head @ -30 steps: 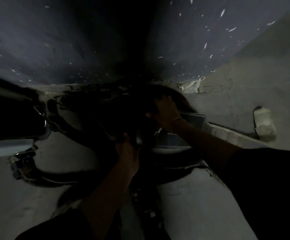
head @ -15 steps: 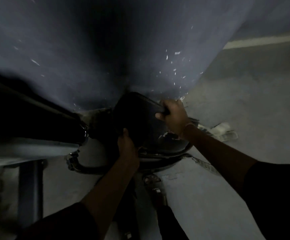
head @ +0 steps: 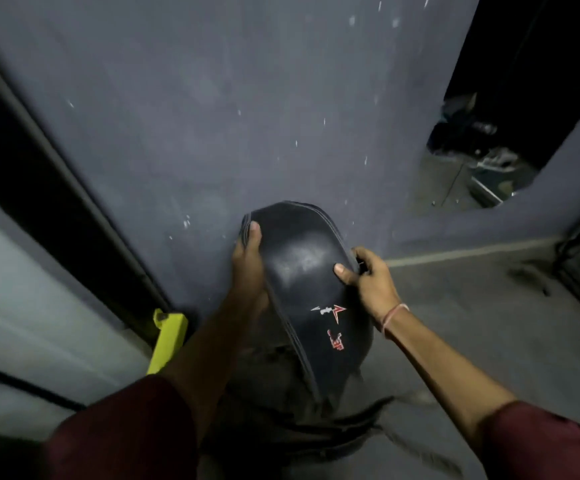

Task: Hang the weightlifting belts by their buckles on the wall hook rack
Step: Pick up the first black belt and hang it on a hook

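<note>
The left grip (head: 248, 265) and right grip (head: 368, 284) both clasp the black belt (head: 304, 268), held up between them before the wall (head: 195, 116). No belt looks hung yet; buckle and hook rack are out of sight.

This is looking like a dim back corner of a gym or training room. A wide black leather weightlifting belt (head: 302, 271) with a red logo is showing in the middle, and more dark straps (head: 333, 434), blurred, are lying on the bare grey floor (head: 489, 306) below it. The blue-grey wall (head: 195, 116) is flaking in small white specks. A yellow-green metal bar (head: 169, 341) is showing near the foot of the wall, and an opening (head: 489, 116) at the upper right is showing a darker room with blurred clutter, possibly shoes.
</note>
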Available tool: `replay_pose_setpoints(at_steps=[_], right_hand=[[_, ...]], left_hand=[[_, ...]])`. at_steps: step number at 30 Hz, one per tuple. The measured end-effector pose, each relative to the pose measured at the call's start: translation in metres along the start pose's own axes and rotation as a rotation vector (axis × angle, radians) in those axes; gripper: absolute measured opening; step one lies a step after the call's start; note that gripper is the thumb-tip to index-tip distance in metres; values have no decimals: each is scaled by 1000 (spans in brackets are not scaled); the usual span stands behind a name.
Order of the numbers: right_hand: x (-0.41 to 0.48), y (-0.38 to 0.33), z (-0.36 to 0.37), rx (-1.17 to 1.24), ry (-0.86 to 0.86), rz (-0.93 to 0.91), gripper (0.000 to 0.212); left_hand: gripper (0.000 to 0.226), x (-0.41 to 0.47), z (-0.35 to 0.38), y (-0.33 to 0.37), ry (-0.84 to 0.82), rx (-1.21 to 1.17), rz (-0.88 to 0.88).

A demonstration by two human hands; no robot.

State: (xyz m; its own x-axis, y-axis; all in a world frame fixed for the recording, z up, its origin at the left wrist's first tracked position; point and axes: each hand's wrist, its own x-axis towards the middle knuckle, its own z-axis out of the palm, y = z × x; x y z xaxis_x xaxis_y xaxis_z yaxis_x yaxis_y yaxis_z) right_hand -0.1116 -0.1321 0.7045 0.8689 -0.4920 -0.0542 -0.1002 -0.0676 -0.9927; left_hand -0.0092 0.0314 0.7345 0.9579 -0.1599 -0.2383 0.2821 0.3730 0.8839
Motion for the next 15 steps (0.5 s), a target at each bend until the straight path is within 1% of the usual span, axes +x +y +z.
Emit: replay_pose_setpoints(at_steps=[3,6,8,12,13,15], right_hand=[[-16,-68,1,104,-25,-54,13],[-22,-134,1,256,-103,-150,15],[-23,-177,-5,305,-107,-220,18],[-26,-246,-14,363,-59,-321,4],[-27,-259,-14,370,-40,-340,4],[-31,-281,-13,398,-30,-361,11]], left_hand=[[42,-30,32,79,-110,-27,67],[35,-64,64,146,-196,52,193],[29,-83,79,179,-236,113,258],[25,-117,96,219,-275,240,385],[23,-122,98,222,-279,273,426],[18,-134,100,231,-286,310,502]])
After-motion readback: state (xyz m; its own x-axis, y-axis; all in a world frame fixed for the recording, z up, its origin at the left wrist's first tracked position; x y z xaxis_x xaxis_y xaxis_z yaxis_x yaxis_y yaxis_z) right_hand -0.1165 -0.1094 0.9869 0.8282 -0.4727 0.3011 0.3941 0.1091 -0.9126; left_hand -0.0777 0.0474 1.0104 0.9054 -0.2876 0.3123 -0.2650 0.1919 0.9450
